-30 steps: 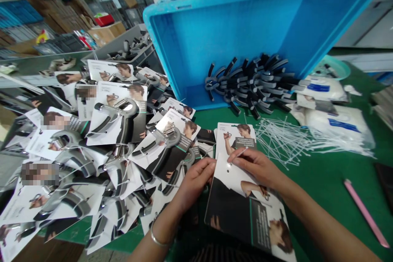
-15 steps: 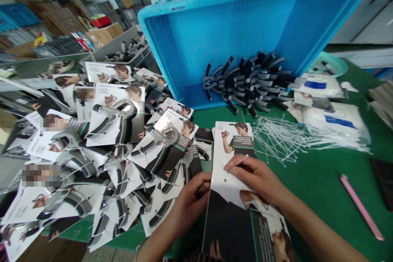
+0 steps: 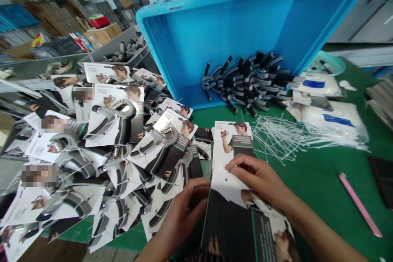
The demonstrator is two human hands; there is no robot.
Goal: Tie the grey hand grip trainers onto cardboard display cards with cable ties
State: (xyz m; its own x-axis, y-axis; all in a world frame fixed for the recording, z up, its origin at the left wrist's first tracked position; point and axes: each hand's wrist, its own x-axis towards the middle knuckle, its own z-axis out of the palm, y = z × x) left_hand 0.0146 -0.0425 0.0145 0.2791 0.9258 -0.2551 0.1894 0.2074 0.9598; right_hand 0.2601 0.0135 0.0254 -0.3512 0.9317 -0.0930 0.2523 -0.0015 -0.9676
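A tall printed backing card [image 3: 229, 217] lies in front of me, white above and black below, with small punched holes. My right hand [image 3: 253, 176] rests over its upper half, thumb and forefinger pinched on a white cable tie [image 3: 236, 166] at a hole; only the tie's end shows. My left hand [image 3: 188, 208] is at the card's left edge, its fingers curled and the tips hidden behind the card. To the left are piled several hand grips [image 3: 123, 118] fastened to similar cards.
A blue crate [image 3: 215, 28] tipped on its side holds many loose hand grips [image 3: 245, 82]. Loose white cable ties [image 3: 279, 135] lie beside plastic bags [image 3: 337, 118] of ties. A pink pen-like stick [image 3: 360, 204] and a dark flat object [image 3: 382, 176] lie at right on the green table [image 3: 322, 192].
The cable tie's end sticks out less from my right fingers, which stay at the card's hole. My left hand has shifted slightly down and left along the card's edge.
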